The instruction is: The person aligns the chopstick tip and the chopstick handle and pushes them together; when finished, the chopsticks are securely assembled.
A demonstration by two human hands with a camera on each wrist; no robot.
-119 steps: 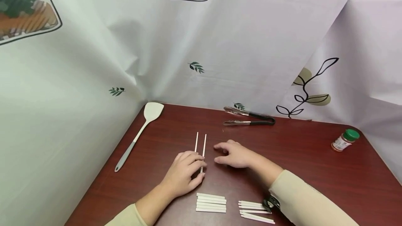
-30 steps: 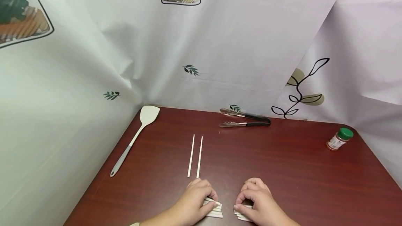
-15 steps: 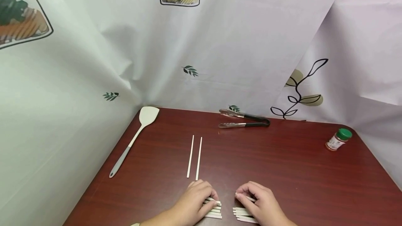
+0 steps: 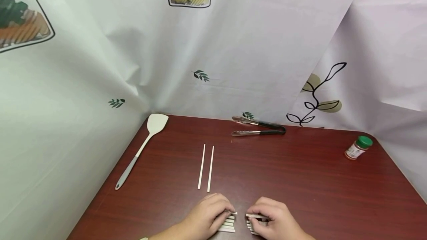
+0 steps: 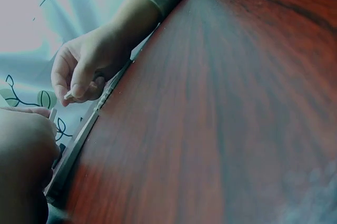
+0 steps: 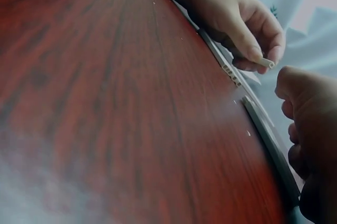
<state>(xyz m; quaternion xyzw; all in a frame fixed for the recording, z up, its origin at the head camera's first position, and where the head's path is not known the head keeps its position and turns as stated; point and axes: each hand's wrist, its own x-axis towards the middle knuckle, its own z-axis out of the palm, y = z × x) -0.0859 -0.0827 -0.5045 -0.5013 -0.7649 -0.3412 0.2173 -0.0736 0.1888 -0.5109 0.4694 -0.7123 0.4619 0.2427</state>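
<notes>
Thumb and fingers of my left hand [image 4: 210, 216] pinch a short white tube, and its hollow end [image 6: 267, 62] shows in the right wrist view. Opposite it, my right hand [image 4: 277, 217] pinches another short white tube [image 4: 256, 216]. The ends of the two tubes face each other across a small gap. Beneath the left hand lies a row of short white tubes [image 4: 227, 226]. A second row of tubes [image 4: 248, 226] is under the right hand, mostly hidden by its fingers. Farther up the table are two long white sticks [image 4: 201, 167], side by side and nearly parallel.
A white spatula [image 4: 148, 143] with a grey handle lies along the table's left edge. Metal tongs [image 4: 260, 132] with black handles rest near the back wall. A spice jar [image 4: 357, 149] with a green lid stands at the far right. Printed white cloth [image 4: 250, 47] hangs behind the table [image 4: 300, 169].
Both hands have come from beside the long sticks down to the rows of short tubes. Each hand has picked a tube up from its row, and the tube ends have moved closer together.
</notes>
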